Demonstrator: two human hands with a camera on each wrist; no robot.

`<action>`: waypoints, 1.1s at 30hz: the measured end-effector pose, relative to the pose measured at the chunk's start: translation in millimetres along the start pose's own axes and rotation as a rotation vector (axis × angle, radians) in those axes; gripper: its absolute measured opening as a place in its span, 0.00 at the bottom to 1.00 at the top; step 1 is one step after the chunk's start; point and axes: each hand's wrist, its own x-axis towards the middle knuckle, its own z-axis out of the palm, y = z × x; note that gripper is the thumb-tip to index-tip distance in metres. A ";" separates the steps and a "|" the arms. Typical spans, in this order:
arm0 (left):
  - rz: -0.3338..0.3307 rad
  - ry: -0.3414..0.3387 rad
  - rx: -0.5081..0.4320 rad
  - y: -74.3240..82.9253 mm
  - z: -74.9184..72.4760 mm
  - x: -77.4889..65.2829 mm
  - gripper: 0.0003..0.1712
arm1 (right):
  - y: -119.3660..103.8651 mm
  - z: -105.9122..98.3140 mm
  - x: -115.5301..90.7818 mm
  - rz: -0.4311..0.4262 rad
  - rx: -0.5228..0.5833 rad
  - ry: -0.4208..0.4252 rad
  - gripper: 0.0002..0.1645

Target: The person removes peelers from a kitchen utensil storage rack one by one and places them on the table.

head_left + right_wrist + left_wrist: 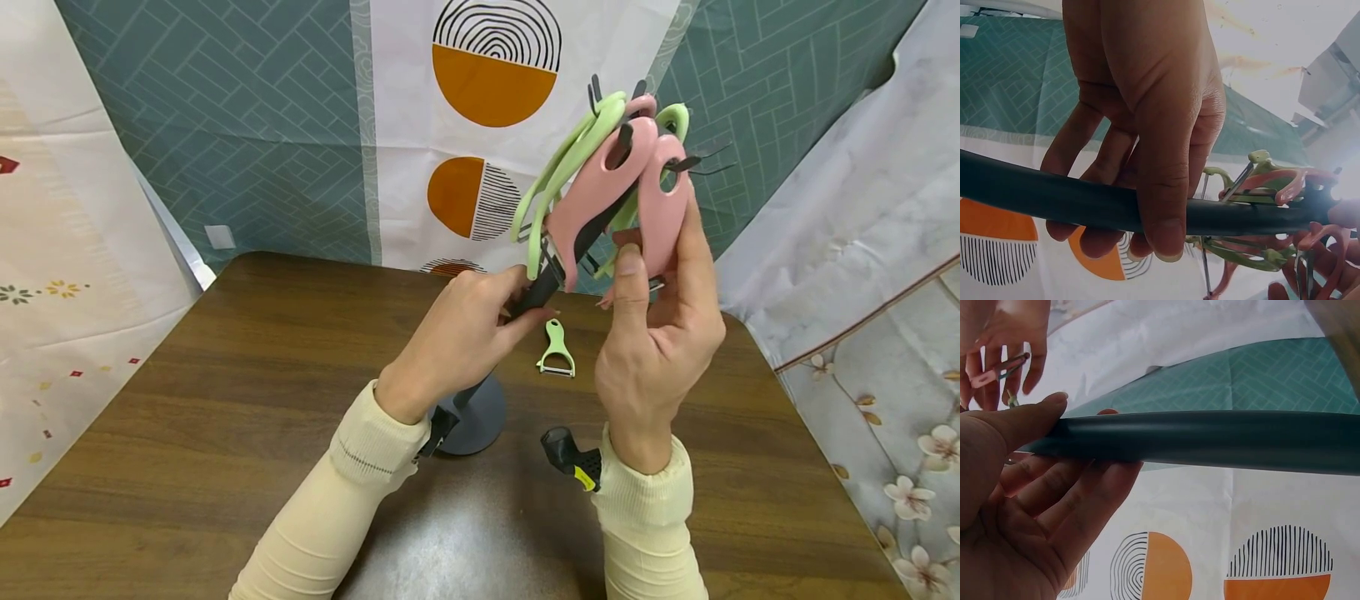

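Note:
My left hand (453, 333) grips the dark pole of a stand just below its hooked top; the left wrist view shows thumb and fingers round the pole (1222, 440). Green peelers (577, 158) and pink peelers hang by their handle holes from the hooks. A pink peeler (662, 221) on the right side of the top is pinched between the thumb and fingers of my right hand (656, 358), its handle hole still round a hook. The stand's upper end leans to the right. In the right wrist view, hanging peelers (1272, 184) surround the pole's end.
A loose green peeler (557, 340) lies on the brown wooden table (187, 400) behind the hands. The stand's round dark base (480, 421) shows below the left forearm. Patterned cloths (247, 125) hang behind and at both sides. A small camera (566, 454) is strapped at the right wrist.

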 end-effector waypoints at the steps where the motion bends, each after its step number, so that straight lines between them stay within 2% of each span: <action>1: 0.000 0.000 0.000 -0.1 0.0 0.0 0.12 | 0.2 0.2 0.1 -0.004 0.013 -0.001 0.27; 8: 0.005 0.000 0.001 -0.7 -1.0 0.0 0.13 | 2.8 1.6 0.5 -0.023 0.092 -0.010 0.16; 20: -0.027 -0.025 -0.006 -1.3 -1.0 -0.2 0.10 | 4.2 -0.2 0.6 -0.023 0.139 0.004 0.19; 33: -0.028 -0.036 -0.018 -1.0 0.2 0.2 0.10 | 5.1 0.2 2.0 -0.034 0.215 0.028 0.24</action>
